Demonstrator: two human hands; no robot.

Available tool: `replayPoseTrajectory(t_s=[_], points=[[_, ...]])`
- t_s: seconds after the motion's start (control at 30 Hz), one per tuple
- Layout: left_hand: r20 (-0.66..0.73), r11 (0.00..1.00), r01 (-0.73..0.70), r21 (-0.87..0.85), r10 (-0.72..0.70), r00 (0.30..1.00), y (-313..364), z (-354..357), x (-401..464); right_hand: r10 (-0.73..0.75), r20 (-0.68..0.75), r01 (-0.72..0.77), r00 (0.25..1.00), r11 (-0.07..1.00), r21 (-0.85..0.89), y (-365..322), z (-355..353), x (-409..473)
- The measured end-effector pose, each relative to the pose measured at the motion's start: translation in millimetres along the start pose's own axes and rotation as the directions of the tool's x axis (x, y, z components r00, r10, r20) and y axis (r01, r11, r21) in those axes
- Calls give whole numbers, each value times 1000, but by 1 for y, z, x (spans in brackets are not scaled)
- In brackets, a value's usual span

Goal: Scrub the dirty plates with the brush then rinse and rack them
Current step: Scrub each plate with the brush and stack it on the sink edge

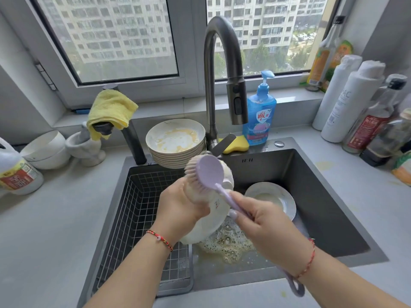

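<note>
Right hand [265,221]: I have its fingers curled round the lilac brush [210,172] handle at mid-length; the hanging loop trails past my wrist.
Brush handling: I judge it light and stiff in the handle, soft in the bristles; a wet plastic handle may twist, so I keep the grip close to the head for leverage.
Left hand [180,204]: its fingers are wrapped over the rim of the held plate [211,215], which is tilted above the sink [322,174] with its underside toward me.
Held plate handling: I judge it rigid, fairly heavy, breakable and slick with suds; hold at the rim with thumb opposed, never by the wet face.
Contact: the bristles touch the plate's upper part.
Below: foamy, yellowish water lies on the sink floor.
Wire rack [142,210]: it sits in the sink's left half, just beside the held plate; no plates stand in it.
Second plate [272,200]: it lies in the sink's right half, behind my right hand.
Dirty stack [176,143]: it stands on the table behind the sink, beside the faucet [220,70]; the top plate is greasy.
Risk: I judge a slip onto the steel or the second plate the main hazard.
</note>
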State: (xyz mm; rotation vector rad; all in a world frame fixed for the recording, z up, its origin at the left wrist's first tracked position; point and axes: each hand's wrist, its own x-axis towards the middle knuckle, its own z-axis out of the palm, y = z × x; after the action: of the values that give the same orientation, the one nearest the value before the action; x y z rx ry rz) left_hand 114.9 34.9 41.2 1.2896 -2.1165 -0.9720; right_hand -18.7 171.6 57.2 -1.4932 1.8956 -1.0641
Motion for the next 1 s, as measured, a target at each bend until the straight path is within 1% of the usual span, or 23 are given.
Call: replayPoseTrajectory(t_s=[0.07, 0.1, 0.13, 0.2, 0.23, 0.27, 0.33, 0.4, 0.43, 0.47, 0.5, 0.53, 0.6, 0.63, 0.67, 0.7, 0.73, 0.77, 0.83, 0.87, 0.93, 1.0], points=[[-5, 1000, -3, -12, 3, 1000, -2, -2, 0, -6, -1, 6, 1000, 999, -38, 3, -2, 1], [-5, 1000, -16, -17, 16, 1000, -4, -4, -1, 46, -34, -47, 998, 999, -20, 9, -6, 5], [-5, 1000, -30, -7, 30, 1000, -5, -6, -2, 138, -80, -137, 987, 990, 22, 17, -11, 10], [4, 998, -56, 27, 56, 998, -5, -8, -3, 346, -124, -331, 930, 935, 124, 32, -19, 21], [9, 997, -65, 33, 65, 998, -5, -8, -3, 384, -118, -369, 916, 920, 134, 36, -20, 23], [13, 997, -67, 34, 67, 998, -5, -7, -3, 369, -109, -355, 923, 926, 127, 34, -18, 23], [24, 998, -53, 30, 52, 998, -6, -4, 0, 226, -63, -220, 972, 971, 94, 15, -13, 18], [27, 999, -30, 16, 29, 999, -7, 0, 3, 48, 21, -47, 999, 998, -33, -6, -5, 10], [24, 999, -31, 28, 30, 999, -7, 1, 4, 1, 57, 6, 998, 993, -115, -12, 0, 6], [15, 999, -27, 22, 27, 1000, -6, 1, 4, -8, 61, 19, 998, 985, -173, -13, 2, 6], [10, 1000, -25, -9, 25, 1000, -6, 0, 4, 5, 39, 2, 999, 983, -186, -11, 0, 8], [6, 999, -29, -44, 29, 1000, -7, -1, 4, 42, 4, -41, 999, 984, -171, -4, -4, 12], [-4, 995, -73, -66, 73, 997, -8, -6, 2, 191, -69, -197, 979, 976, -93, 16, -14, 21], [-6, 993, -94, -76, 94, 996, -9, -8, 2, 299, -93, -303, 950, 952, -34, 29, -17, 25], [-14, 990, -109, -93, 109, 994, -10, -10, 2, 414, -84, -411, 906, 910, 53, 42, -18, 28], [-30, 986, -118, -119, 116, 993, -10, -11, 2, 521, -26, -509, 853, 842, 178, 54, -17, 29], [-50, 981, -120, -155, 113, 992, -9, -11, 3, 592, 56, -576, 804, 753, 320, 62, -12, 28], [-72, 972, -115, -204, 102, 992, -8, -11, 4, 624, 123, -606, 771, 661, 442, 66, -6, 26], [-115, 926, -92, -367, 53, 992, -8, -11, 7, 640, 194, -600, 743, 509, 617, 69, 6, 26], [-120, 877, -72, -475, 16, 993, -7, -10, 8, 638, 215, -585, 739, 450, 675, 71, 12, 26], [-98, 742, -40, -670, -35, 995, -6, -5, 9, 625, 240, -552, 743, 369, 748, 72, 22, 28], [-54, 627, -14, -779, -45, 998, -4, 0, 8, 592, 248, -510, 767, 326, 796, 71, 27, 30]])
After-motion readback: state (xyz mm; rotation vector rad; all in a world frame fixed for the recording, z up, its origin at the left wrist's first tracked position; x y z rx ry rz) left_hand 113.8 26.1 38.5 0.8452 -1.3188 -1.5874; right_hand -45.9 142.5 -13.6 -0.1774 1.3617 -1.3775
